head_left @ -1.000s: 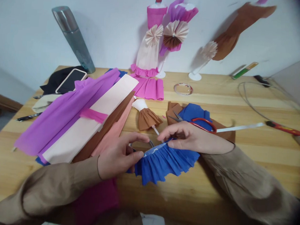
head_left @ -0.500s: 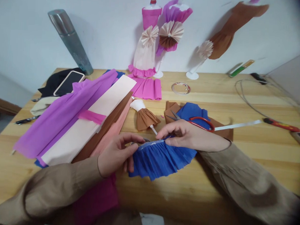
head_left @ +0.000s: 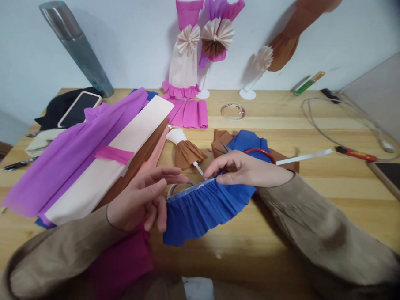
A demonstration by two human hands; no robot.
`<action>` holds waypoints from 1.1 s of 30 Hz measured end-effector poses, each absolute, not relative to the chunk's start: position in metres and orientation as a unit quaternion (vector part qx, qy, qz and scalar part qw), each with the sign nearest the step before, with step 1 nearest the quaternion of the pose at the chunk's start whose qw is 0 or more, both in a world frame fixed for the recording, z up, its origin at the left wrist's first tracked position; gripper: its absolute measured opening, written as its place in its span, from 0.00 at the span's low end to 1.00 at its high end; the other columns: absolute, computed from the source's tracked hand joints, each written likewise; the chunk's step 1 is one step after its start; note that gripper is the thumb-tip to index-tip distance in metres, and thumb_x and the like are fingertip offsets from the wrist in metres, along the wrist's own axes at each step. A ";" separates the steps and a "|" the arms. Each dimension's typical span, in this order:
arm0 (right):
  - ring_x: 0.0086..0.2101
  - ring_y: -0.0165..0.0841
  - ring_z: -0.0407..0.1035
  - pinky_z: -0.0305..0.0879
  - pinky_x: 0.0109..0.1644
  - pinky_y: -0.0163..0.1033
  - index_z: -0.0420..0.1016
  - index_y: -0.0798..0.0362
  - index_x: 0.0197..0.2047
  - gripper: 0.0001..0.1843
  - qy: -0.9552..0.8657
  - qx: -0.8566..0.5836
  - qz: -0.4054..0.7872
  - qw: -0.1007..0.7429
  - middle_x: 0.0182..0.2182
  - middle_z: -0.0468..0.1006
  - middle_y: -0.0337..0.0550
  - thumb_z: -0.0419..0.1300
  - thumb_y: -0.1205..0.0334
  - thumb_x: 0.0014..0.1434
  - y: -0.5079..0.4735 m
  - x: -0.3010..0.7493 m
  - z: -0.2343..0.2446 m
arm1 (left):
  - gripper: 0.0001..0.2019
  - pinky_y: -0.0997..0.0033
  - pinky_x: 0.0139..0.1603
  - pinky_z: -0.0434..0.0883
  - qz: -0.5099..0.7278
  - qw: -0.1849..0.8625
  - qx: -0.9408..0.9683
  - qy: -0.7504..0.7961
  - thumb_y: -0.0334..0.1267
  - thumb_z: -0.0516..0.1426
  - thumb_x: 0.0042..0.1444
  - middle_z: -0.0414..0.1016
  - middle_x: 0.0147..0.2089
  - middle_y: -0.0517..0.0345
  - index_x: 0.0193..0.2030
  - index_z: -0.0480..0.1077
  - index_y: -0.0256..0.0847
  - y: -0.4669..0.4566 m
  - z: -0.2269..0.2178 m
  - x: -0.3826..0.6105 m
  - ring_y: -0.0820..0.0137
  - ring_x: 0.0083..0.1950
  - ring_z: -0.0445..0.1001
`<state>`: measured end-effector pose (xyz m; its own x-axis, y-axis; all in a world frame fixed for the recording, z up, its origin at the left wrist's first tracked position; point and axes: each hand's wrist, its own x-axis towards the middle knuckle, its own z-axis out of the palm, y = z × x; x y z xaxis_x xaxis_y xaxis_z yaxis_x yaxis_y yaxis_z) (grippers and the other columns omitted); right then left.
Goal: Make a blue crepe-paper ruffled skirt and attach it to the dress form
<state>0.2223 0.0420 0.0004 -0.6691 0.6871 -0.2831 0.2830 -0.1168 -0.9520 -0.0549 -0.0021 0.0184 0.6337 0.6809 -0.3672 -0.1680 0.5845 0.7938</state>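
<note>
A pleated strip of blue crepe paper [head_left: 197, 212] hangs over the table, a whitish band along its gathered top edge. My right hand [head_left: 242, 169] pinches that edge near its right end between thumb and fingers. At the left end, my left hand [head_left: 143, 198] has its fingers apart; whether a lower finger touches the paper I cannot tell. Behind the strip a round ring-shaped thing [head_left: 171, 190] shows in part. Just beyond lies a small dress form with a white top and brown skirt [head_left: 188, 154]. Red-handled scissors [head_left: 261, 152] are partly hidden behind my right hand.
Purple paper [head_left: 77, 149], cream paper [head_left: 145, 116] and other sheets pile at the left. Dressed forms [head_left: 186, 56] stand along the wall near a tall bottle [head_left: 78, 47]. Folded blue paper [head_left: 248, 141], a screwdriver-like red tool [head_left: 355, 153], a cable [head_left: 309, 115] and a phone [head_left: 391, 176] lie rightward.
My left hand has moved left, its fingers spreading away from the strip's top edge. My right hand keeps its pinch. The whole view has shifted slightly, so things sit further left.
</note>
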 end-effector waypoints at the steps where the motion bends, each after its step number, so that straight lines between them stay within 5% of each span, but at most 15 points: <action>1: 0.33 0.29 0.73 0.67 0.37 0.34 0.78 0.59 0.42 0.15 -0.637 -0.365 0.660 0.161 0.33 0.80 0.42 0.66 0.59 0.52 0.043 0.223 0.000 | 0.16 0.87 0.10 0.62 0.250 0.831 0.376 0.325 0.44 0.56 0.60 0.65 0.64 0.40 0.53 0.67 0.41 0.000 0.018 -0.057 0.78 0.20 0.75; 6: 0.32 0.26 0.74 0.67 0.37 0.30 0.79 0.57 0.42 0.13 -0.589 -0.324 0.718 0.179 0.33 0.81 0.39 0.67 0.63 0.52 0.046 0.227 -0.001 | 0.15 0.87 0.11 0.65 0.220 0.835 0.407 0.297 0.40 0.55 0.61 0.66 0.64 0.44 0.54 0.68 0.43 0.006 0.012 -0.064 0.76 0.23 0.78; 9: 0.33 0.24 0.74 0.67 0.37 0.29 0.80 0.57 0.41 0.12 -0.574 -0.312 0.734 0.185 0.33 0.82 0.39 0.67 0.65 0.52 0.046 0.227 -0.003 | 0.17 0.87 0.15 0.68 0.199 0.843 0.418 0.275 0.37 0.54 0.63 0.80 0.44 0.50 0.58 0.65 0.42 0.004 0.012 -0.064 0.73 0.24 0.79; 11: 0.33 0.24 0.75 0.67 0.37 0.28 0.80 0.56 0.42 0.12 -0.566 -0.309 0.742 0.185 0.33 0.82 0.38 0.67 0.65 0.52 0.047 0.227 -0.006 | 0.20 0.87 0.18 0.70 0.193 0.853 0.418 0.246 0.36 0.53 0.63 0.81 0.34 0.53 0.62 0.62 0.42 0.003 0.013 -0.064 0.70 0.27 0.80; 13: 0.33 0.24 0.75 0.68 0.37 0.28 0.80 0.56 0.42 0.12 -0.558 -0.311 0.746 0.186 0.33 0.82 0.38 0.67 0.65 0.52 0.047 0.227 -0.009 | 0.23 0.86 0.19 0.72 0.198 0.858 0.421 0.217 0.35 0.54 0.62 0.80 0.45 0.47 0.64 0.60 0.44 0.005 0.014 -0.064 0.66 0.34 0.82; 16: 0.33 0.25 0.75 0.68 0.38 0.29 0.80 0.57 0.41 0.12 -0.553 -0.322 0.743 0.195 0.33 0.82 0.39 0.68 0.64 0.51 0.049 0.229 -0.013 | 0.23 0.85 0.22 0.75 0.226 0.847 0.438 0.199 0.33 0.55 0.60 0.55 0.70 0.47 0.62 0.63 0.49 0.010 0.011 -0.066 0.56 0.51 0.78; 18: 0.33 0.26 0.75 0.69 0.39 0.30 0.80 0.57 0.40 0.13 -0.544 -0.332 0.745 0.200 0.33 0.83 0.40 0.69 0.63 0.51 0.050 0.231 -0.014 | 0.22 0.84 0.24 0.76 0.246 0.840 0.447 0.184 0.33 0.55 0.60 0.44 0.74 0.54 0.61 0.66 0.52 0.013 0.007 -0.069 0.51 0.59 0.71; 20: 0.33 0.26 0.75 0.69 0.39 0.31 0.80 0.57 0.40 0.13 -0.526 -0.344 0.752 0.201 0.33 0.82 0.39 0.69 0.63 0.50 0.051 0.232 -0.015 | 0.20 0.83 0.25 0.77 0.258 0.840 0.449 0.162 0.36 0.56 0.60 0.46 0.74 0.56 0.59 0.67 0.53 0.015 0.002 -0.073 0.49 0.62 0.68; 28: 0.32 0.27 0.74 0.67 0.38 0.32 0.80 0.58 0.40 0.15 -0.534 -0.352 0.745 0.188 0.32 0.82 0.40 0.70 0.61 0.49 0.052 0.231 -0.017 | 0.13 0.87 0.22 0.75 0.268 0.881 0.385 0.064 0.35 0.51 0.64 0.71 0.61 0.54 0.51 0.74 0.44 0.017 -0.015 -0.076 0.61 0.49 0.78; 33: 0.33 0.27 0.74 0.68 0.40 0.32 0.80 0.57 0.40 0.15 -0.531 -0.352 0.750 0.181 0.33 0.82 0.40 0.70 0.61 0.48 0.053 0.229 -0.023 | 0.15 0.88 0.21 0.74 0.271 0.891 0.360 0.048 0.33 0.52 0.63 0.68 0.63 0.54 0.54 0.71 0.44 0.018 -0.019 -0.079 0.71 0.37 0.82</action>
